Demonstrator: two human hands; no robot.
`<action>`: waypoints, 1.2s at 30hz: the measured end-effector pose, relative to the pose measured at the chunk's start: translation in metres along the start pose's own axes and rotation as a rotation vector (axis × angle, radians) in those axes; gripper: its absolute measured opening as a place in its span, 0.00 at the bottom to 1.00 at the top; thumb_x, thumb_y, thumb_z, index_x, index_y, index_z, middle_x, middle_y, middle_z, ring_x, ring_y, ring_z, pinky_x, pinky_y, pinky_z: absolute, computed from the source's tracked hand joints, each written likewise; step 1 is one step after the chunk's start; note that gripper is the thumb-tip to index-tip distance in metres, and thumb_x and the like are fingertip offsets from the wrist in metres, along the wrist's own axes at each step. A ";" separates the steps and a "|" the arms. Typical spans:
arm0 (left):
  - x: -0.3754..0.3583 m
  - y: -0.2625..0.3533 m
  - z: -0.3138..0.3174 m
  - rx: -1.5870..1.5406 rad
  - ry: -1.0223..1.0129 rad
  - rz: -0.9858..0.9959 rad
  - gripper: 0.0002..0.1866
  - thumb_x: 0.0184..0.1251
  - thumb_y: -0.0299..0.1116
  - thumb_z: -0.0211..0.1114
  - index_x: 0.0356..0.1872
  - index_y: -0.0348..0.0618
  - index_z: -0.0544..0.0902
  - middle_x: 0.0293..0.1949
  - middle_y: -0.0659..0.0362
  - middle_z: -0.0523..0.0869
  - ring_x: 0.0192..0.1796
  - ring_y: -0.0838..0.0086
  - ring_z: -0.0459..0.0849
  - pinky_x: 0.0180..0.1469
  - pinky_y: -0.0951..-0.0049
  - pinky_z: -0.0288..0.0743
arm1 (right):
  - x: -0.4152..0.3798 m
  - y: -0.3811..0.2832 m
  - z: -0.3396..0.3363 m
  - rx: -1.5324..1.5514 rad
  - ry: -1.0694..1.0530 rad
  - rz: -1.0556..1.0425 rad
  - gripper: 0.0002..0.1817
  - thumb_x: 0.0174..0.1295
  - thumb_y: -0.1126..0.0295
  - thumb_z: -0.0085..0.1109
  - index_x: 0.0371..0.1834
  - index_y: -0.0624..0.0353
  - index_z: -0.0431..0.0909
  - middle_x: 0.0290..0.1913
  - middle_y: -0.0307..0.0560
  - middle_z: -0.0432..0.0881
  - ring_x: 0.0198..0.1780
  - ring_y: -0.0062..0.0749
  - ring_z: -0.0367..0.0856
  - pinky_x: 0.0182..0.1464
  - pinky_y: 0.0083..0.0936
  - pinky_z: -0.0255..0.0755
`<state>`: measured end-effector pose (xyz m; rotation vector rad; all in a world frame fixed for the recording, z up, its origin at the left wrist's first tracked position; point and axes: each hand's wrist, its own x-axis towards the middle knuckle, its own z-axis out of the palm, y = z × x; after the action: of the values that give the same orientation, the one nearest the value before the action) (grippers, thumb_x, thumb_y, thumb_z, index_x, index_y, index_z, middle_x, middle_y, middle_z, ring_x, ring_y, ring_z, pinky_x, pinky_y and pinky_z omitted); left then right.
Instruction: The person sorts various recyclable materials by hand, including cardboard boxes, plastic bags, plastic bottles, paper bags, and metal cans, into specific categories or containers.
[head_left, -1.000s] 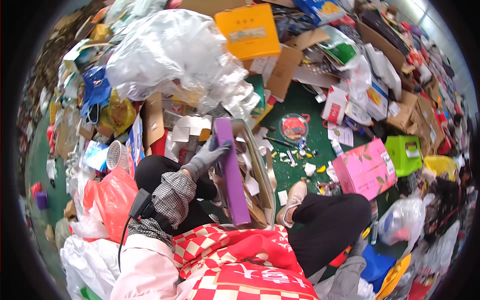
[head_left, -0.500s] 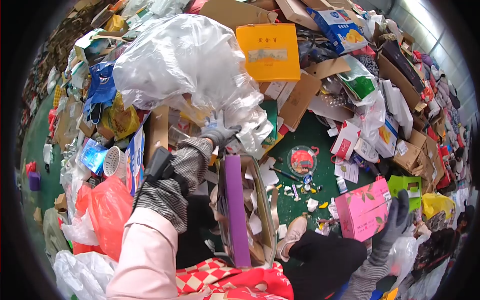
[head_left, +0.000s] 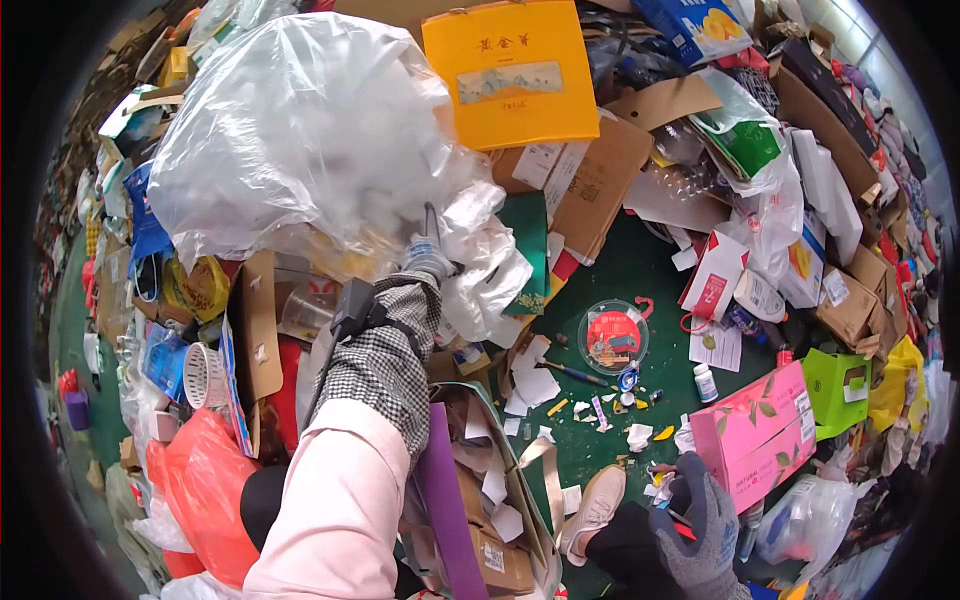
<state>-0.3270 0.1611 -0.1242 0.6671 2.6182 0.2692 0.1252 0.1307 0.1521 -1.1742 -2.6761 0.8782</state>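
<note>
The left hand [head_left: 428,260], on the purple panel [head_left: 447,500] a second ago, now reaches against the large clear plastic bag [head_left: 310,130] beside the yellow box [head_left: 510,90]; whether it grips cannot be told. The right hand [head_left: 700,530] has dropped below the pink carton [head_left: 755,430], thumb and fingers apart. Large Chinese characters head the yellow box; "NATURAL" marks the carton.

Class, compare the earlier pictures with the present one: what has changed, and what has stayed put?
The left hand has let go of the purple box and moved forward to the clear plastic bag; whether it grips the bag is unclear. The right hand has come forward, to near the pink box. The pink box and yellow box stayed put.
</note>
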 end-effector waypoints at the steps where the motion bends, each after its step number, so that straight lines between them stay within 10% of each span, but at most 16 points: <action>1: 0.006 -0.006 0.000 -0.075 -0.050 -0.033 0.58 0.41 0.50 0.73 0.71 0.63 0.42 0.63 0.45 0.67 0.59 0.55 0.74 0.57 0.58 0.69 | 0.001 -0.003 -0.002 -0.009 -0.024 -0.013 0.33 0.47 0.71 0.64 0.60 0.66 0.65 0.48 0.57 0.77 0.42 0.44 0.78 0.44 0.35 0.71; 7: 0.004 -0.032 -0.069 -0.627 0.303 0.144 0.21 0.48 0.37 0.67 0.47 0.45 0.81 0.39 0.56 0.86 0.42 0.71 0.83 0.47 0.72 0.74 | -0.010 0.009 0.004 -0.053 -0.076 -0.167 0.32 0.47 0.68 0.65 0.58 0.64 0.67 0.50 0.56 0.76 0.44 0.46 0.78 0.45 0.36 0.71; 10: 0.024 -0.040 -0.119 -0.749 0.494 0.224 0.18 0.49 0.25 0.61 0.46 0.45 0.82 0.28 0.64 0.83 0.21 0.84 0.74 0.23 0.81 0.68 | -0.017 0.012 0.009 -0.058 -0.037 -0.219 0.32 0.47 0.66 0.65 0.57 0.63 0.67 0.51 0.56 0.76 0.45 0.48 0.77 0.46 0.37 0.70; 15: -0.076 0.003 -0.280 -1.153 0.396 0.435 0.19 0.54 0.23 0.60 0.49 0.48 0.79 0.24 0.64 0.79 0.16 0.84 0.70 0.17 0.83 0.65 | -0.016 0.002 0.016 -0.014 0.075 -0.262 0.31 0.49 0.66 0.64 0.58 0.62 0.67 0.48 0.55 0.76 0.43 0.46 0.77 0.44 0.36 0.71; 22: -0.208 0.052 -0.371 -1.032 0.442 0.782 0.16 0.52 0.26 0.62 0.45 0.42 0.80 0.24 0.64 0.78 0.21 0.85 0.73 0.20 0.82 0.68 | -0.005 -0.011 0.036 0.340 0.205 -0.306 0.38 0.51 0.67 0.66 0.65 0.59 0.59 0.49 0.51 0.73 0.41 0.33 0.78 0.43 0.28 0.72; 25: -0.248 0.092 -0.340 -0.938 0.488 0.953 0.18 0.47 0.30 0.63 0.43 0.38 0.80 0.30 0.58 0.84 0.29 0.76 0.81 0.35 0.76 0.77 | 0.003 -0.049 0.052 1.127 0.099 -0.195 0.39 0.54 0.72 0.63 0.68 0.58 0.52 0.51 0.49 0.69 0.42 0.29 0.77 0.45 0.25 0.73; 29: -0.343 0.123 -0.259 -0.722 0.149 1.085 0.22 0.46 0.28 0.61 0.48 0.42 0.78 0.38 0.51 0.83 0.43 0.67 0.81 0.49 0.72 0.73 | 0.037 -0.076 0.075 1.058 0.021 -0.427 0.41 0.54 0.76 0.63 0.68 0.56 0.48 0.55 0.50 0.63 0.52 0.37 0.74 0.49 0.32 0.75; 33: -0.410 0.095 -0.217 -0.297 0.031 1.256 0.36 0.50 0.35 0.67 0.64 0.51 0.65 0.45 0.45 0.78 0.45 0.53 0.79 0.51 0.63 0.71 | 0.063 -0.042 0.117 1.206 0.365 -0.361 0.23 0.57 0.70 0.58 0.56 0.61 0.65 0.55 0.53 0.70 0.51 0.41 0.76 0.47 0.37 0.77; 36: -0.409 0.056 -0.228 -0.598 0.231 1.333 0.38 0.54 0.36 0.68 0.66 0.42 0.60 0.54 0.46 0.73 0.55 0.59 0.74 0.58 0.66 0.67 | 0.013 -0.054 0.080 1.363 0.573 -0.174 0.18 0.59 0.74 0.55 0.53 0.62 0.69 0.50 0.51 0.76 0.48 0.42 0.79 0.47 0.37 0.79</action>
<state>-0.0801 -0.0107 0.2387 2.0602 1.6497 1.4555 0.0571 0.0730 0.1130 -0.6240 -1.1604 1.5589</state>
